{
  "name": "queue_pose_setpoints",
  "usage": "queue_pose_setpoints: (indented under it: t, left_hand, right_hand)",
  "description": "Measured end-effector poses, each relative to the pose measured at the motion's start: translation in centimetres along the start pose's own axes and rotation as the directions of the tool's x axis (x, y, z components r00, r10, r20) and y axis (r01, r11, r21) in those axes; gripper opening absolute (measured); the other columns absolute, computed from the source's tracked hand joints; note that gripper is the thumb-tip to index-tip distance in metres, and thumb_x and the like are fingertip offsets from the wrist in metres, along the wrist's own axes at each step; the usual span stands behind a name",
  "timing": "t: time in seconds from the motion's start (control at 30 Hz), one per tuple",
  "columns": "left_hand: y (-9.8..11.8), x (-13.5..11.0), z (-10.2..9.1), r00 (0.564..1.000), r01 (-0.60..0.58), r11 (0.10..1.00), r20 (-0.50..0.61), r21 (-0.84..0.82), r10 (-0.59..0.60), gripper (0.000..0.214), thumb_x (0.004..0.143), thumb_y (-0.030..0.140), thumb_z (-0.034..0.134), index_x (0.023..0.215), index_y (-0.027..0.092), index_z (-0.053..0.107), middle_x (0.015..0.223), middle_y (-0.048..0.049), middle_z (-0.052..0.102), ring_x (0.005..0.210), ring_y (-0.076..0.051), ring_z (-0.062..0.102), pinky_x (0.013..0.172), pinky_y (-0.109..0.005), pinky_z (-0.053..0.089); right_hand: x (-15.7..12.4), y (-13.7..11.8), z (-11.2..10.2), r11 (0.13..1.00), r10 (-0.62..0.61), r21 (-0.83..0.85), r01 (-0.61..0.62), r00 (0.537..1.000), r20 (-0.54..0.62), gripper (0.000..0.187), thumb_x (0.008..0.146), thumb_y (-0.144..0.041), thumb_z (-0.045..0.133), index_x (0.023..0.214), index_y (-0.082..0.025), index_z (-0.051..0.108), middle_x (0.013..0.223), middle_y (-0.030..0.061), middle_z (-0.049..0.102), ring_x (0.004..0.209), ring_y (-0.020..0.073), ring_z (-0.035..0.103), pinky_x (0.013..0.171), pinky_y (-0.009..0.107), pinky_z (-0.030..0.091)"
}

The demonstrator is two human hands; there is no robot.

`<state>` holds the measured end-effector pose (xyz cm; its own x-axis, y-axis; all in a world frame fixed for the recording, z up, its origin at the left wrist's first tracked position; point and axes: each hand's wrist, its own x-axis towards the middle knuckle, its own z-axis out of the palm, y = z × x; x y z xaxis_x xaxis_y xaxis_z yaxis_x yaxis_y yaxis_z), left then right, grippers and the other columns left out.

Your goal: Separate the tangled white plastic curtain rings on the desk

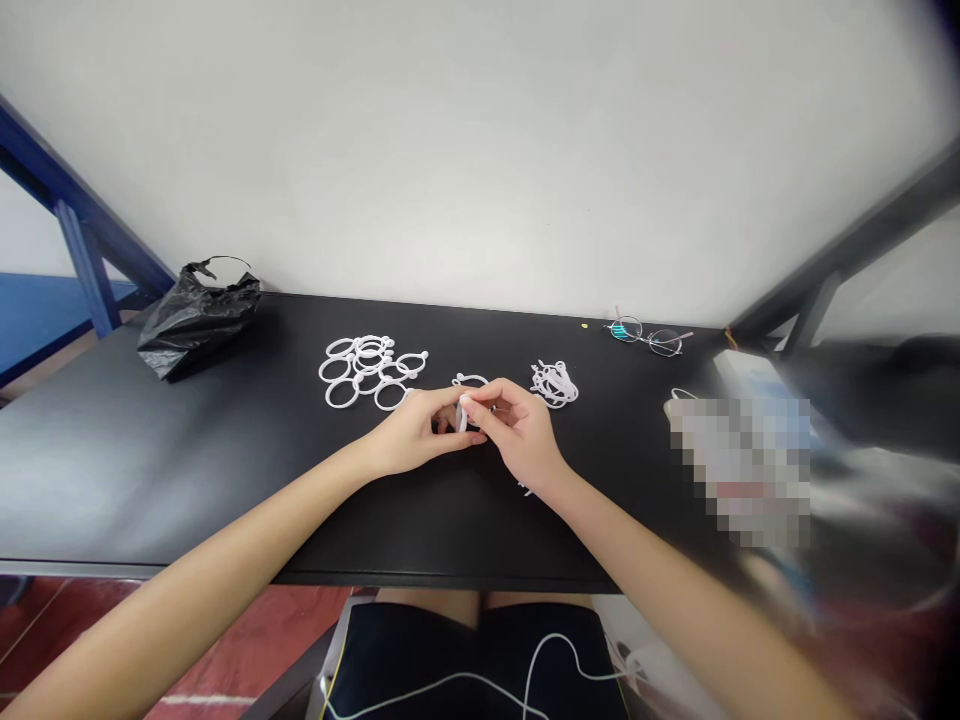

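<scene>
My left hand (409,432) and my right hand (523,432) meet over the middle of the black table. Between their fingertips they pinch a small white plastic ring (463,414), partly covered by the fingers. The curved edge of another white ring shape (471,379) shows just behind the hands; whether it joins the held piece I cannot tell. To the left lies a spread of several white rings (373,366) with small round knobs. Just right of my hands sits a tangled heap of thin white plastic pieces (555,384). A bit of white plastic (525,489) peeks out beneath my right wrist.
A crumpled black plastic bag (201,318) stands at the back left of the table (225,490). Eyeglasses (645,338) lie at the back right. Blurred items and a pixelated object (742,470) occupy the right side. A white cable (450,678) crosses my lap.
</scene>
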<state>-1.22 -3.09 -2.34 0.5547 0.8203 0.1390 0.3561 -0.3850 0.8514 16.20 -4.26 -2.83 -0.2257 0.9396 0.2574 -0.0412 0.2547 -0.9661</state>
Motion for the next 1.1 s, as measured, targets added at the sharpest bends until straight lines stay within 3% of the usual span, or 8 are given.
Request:
queue_pose_setpoints:
  t: [0.2, 0.37, 0.53, 0.67, 0.83, 0.97, 1.1]
  left_hand:
    - [0.4, 0.0, 0.0, 1.000, -0.012, 1.000, -0.006, 0.009, 0.012, 0.030, 0.084, 0.033, 0.065, 0.108, 0.014, 0.064, 0.069, 0.0039, 0.053, 0.056, -0.008, 0.042, 0.053, -0.020, 0.037]
    - [0.5, 0.1, 0.0, 0.999, -0.044, 0.996, -0.016, 0.074, 0.045, 0.033, 0.087, 0.037, 0.063, 0.113, 0.017, 0.063, 0.079, 0.0009, 0.062, 0.061, -0.010, 0.049, 0.058, -0.022, 0.042]
    - [-0.4, 0.1, -1.3, 0.984, -0.029, 0.959, -0.163, 0.283, 0.078, 0.043, 0.086, 0.044, 0.063, 0.121, 0.019, 0.059, 0.103, -0.0059, 0.068, 0.079, -0.017, 0.060, 0.072, -0.029, 0.049]
    - [-2.1, 0.0, -2.8, 0.959, 0.018, 0.868, -0.253, 0.496, 0.125, 0.045, 0.089, 0.043, 0.059, 0.125, 0.017, 0.056, 0.103, -0.0091, 0.067, 0.086, -0.022, 0.061, 0.081, -0.037, 0.050]
    - [-3.3, 0.0, -3.3, 0.975, 0.073, 0.662, -0.193, 0.746, 0.110, 0.036, 0.091, 0.034, 0.054, 0.121, 0.014, 0.059, 0.111, -0.0133, 0.068, 0.101, -0.030, 0.058, 0.093, -0.049, 0.042]
    - [-3.4, -0.1, -3.1, 0.981, 0.079, 0.647, -0.174, 0.758, 0.085, 0.035, 0.092, 0.034, 0.051, 0.121, 0.015, 0.059, 0.114, -0.0137, 0.067, 0.102, -0.030, 0.058, 0.095, -0.049, 0.040]
    - [-3.5, -0.2, -3.2, 0.971, 0.140, 0.648, -0.233, 0.749, 0.059, 0.038, 0.090, 0.034, 0.053, 0.122, 0.015, 0.058, 0.116, -0.0155, 0.065, 0.107, -0.034, 0.056, 0.093, -0.051, 0.040]
  right_hand:
    - [0.1, 0.2, -0.1, 1.000, -0.014, -0.026, 0.014, 1.000, -0.002, 0.015, 0.085, -0.035, 0.068, 0.079, -0.021, 0.065, 0.074, -0.0011, 0.064, 0.068, 0.0130, 0.062, 0.060, 0.025, 0.052]
    - [0.1, 0.3, 0.0, 0.999, -0.008, -0.031, 0.007, 1.000, -0.021, 0.014, 0.083, -0.035, 0.069, 0.081, -0.021, 0.066, 0.076, 0.0000, 0.065, 0.067, 0.0135, 0.062, 0.058, 0.026, 0.053]
    - [0.3, -0.1, 0.0, 0.998, 0.047, 0.033, -0.044, 0.995, -0.085, 0.020, 0.084, -0.038, 0.068, 0.095, -0.021, 0.067, 0.082, 0.0017, 0.069, 0.069, 0.0128, 0.064, 0.056, 0.023, 0.052]
    - [0.7, -0.5, -0.3, 0.994, 0.057, 0.104, -0.035, 0.975, -0.215, 0.022, 0.086, -0.041, 0.065, 0.091, -0.020, 0.065, 0.074, 0.0004, 0.068, 0.057, 0.0098, 0.061, 0.051, 0.022, 0.050]
    - [1.1, -0.8, -0.6, 0.979, 0.126, 0.192, -0.069, 0.944, -0.306, 0.021, 0.084, -0.041, 0.065, 0.085, -0.020, 0.064, 0.070, -0.0010, 0.067, 0.050, 0.0086, 0.058, 0.047, 0.021, 0.048]
    - [1.3, -0.9, -0.7, 0.976, 0.142, 0.201, -0.078, 0.934, -0.327, 0.021, 0.082, -0.040, 0.066, 0.084, -0.020, 0.064, 0.069, -0.0013, 0.067, 0.049, 0.0081, 0.057, 0.046, 0.021, 0.047]
    - [1.3, -1.0, -0.6, 0.977, 0.143, 0.199, -0.082, 0.937, -0.320, 0.021, 0.082, -0.040, 0.066, 0.083, -0.019, 0.064, 0.068, -0.0013, 0.066, 0.048, 0.0079, 0.056, 0.046, 0.021, 0.047]
